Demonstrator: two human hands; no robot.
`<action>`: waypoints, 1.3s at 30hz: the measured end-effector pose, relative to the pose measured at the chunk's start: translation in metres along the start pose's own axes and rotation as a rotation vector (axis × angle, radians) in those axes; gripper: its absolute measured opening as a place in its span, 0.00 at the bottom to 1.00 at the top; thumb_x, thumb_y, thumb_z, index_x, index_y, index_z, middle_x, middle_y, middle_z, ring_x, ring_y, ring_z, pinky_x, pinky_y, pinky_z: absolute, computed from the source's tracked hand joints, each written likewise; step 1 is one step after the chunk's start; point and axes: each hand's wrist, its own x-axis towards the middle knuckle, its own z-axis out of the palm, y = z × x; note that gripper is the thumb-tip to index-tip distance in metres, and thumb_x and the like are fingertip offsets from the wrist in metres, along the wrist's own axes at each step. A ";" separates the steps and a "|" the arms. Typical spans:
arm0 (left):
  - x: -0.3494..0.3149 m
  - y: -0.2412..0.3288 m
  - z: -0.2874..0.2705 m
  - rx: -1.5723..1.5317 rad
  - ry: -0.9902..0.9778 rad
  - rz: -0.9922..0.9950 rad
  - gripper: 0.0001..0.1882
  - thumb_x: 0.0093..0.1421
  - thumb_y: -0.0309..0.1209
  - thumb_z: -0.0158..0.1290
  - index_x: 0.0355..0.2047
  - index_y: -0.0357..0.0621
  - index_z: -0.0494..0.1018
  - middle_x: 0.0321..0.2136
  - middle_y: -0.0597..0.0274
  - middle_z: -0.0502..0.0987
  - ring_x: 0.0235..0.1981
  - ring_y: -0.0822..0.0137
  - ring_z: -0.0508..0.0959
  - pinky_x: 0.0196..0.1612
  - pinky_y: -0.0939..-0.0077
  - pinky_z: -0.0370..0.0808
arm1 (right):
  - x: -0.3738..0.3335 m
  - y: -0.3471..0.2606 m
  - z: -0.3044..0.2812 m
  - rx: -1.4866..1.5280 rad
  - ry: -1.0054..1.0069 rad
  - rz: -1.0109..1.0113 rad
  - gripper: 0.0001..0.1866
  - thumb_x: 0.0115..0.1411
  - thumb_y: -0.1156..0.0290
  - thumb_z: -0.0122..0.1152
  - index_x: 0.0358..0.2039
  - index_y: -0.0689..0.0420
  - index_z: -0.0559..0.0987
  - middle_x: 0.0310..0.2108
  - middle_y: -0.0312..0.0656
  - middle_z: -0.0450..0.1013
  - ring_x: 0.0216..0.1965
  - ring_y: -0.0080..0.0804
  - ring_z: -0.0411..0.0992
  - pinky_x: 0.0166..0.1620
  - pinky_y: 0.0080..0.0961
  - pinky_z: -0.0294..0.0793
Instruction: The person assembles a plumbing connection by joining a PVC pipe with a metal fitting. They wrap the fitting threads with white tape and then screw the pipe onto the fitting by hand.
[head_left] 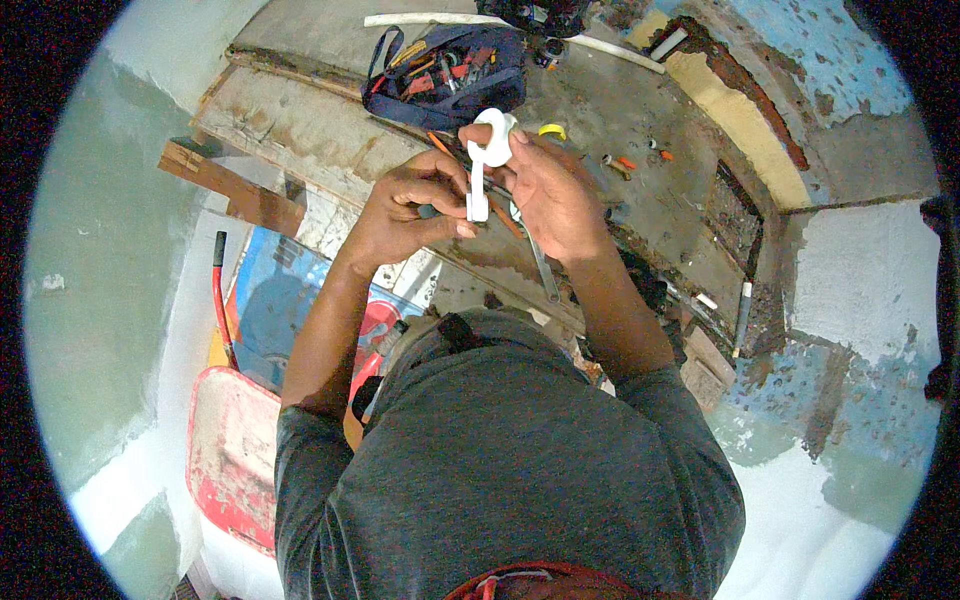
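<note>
Both left grip (415, 210) and right grip (552, 192) pinch white looped piece (478, 190); tool bag (508, 88), white pipe (430, 19) beyond

Left hand (415, 205) and right hand (565, 205) flank a held piece (477, 190), above the work surface (575, 110). Tool bag (508, 95) lies on that surface beyond the hands, tools (450, 75) inside. Pipe (435, 19) runs behind bag, extending right. Small ring (552, 131) sits right of bag; small fittings (620, 164) farther right. Wrench (545, 272) between wrists, nearer the right. Timber (262, 206) left of left hand.
</note>
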 end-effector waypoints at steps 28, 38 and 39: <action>-0.002 0.001 -0.006 -0.010 0.112 0.005 0.09 0.50 0.22 0.74 0.32 0.44 0.86 0.40 0.61 0.80 0.45 0.64 0.79 0.49 0.70 0.75 | -0.023 0.034 -0.015 -0.580 0.059 0.276 0.13 0.69 0.68 0.61 0.49 0.60 0.83 0.47 0.45 0.80 0.50 0.36 0.77 0.58 0.38 0.73; -0.002 -0.005 -0.012 0.074 0.092 -0.058 0.09 0.51 0.22 0.73 0.32 0.45 0.86 0.40 0.61 0.80 0.45 0.64 0.79 0.49 0.70 0.75 | -0.047 -0.011 0.030 -0.381 0.080 0.207 0.21 0.73 0.63 0.54 0.59 0.64 0.78 0.65 0.47 0.70 0.65 0.36 0.69 0.70 0.37 0.62; -0.001 -0.004 -0.011 0.038 0.071 -0.075 0.09 0.51 0.22 0.73 0.32 0.45 0.86 0.40 0.61 0.80 0.45 0.64 0.79 0.49 0.70 0.75 | -0.042 -0.016 0.031 -0.236 0.080 0.123 0.23 0.74 0.61 0.52 0.60 0.65 0.77 0.66 0.47 0.69 0.66 0.36 0.68 0.72 0.39 0.60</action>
